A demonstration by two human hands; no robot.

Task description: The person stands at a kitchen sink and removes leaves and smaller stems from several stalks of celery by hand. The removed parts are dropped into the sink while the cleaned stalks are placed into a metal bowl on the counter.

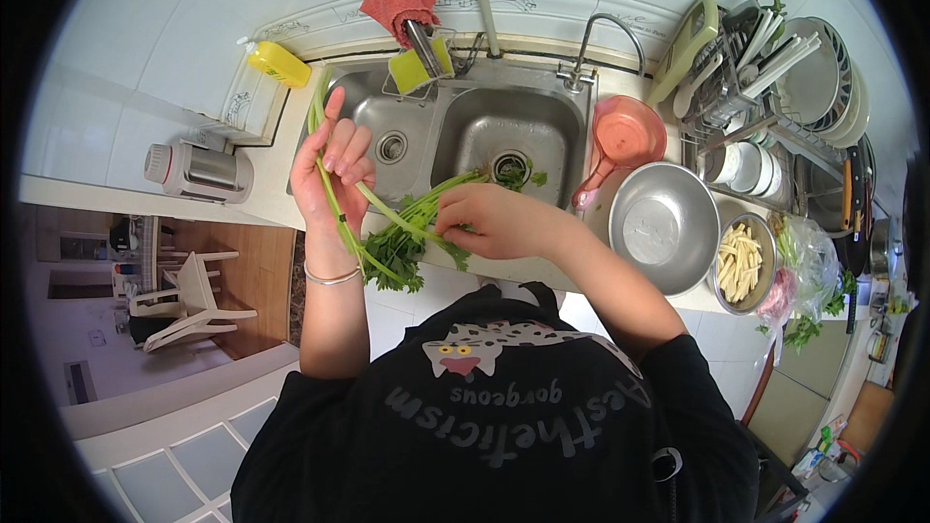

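My left hand, palm up with a bangle at the wrist, holds thin green celery stalks above the front edge of the left sink basin. To its right, my right hand pinches the leafy end of a stalk between thumb and fingers. Beneath my hands a bunch of leafy celery lies over the sink's front rim, its root end towards the right basin. Torn green leaves lie at the right basin's drain. My right fingertips are partly hidden.
A pink plastic ladle, a steel bowl and a bowl of cut pale strips stand right of the sink. Behind them is a loaded dish rack. A yellow soap bottle stands at the back left, a faucet behind the right basin.
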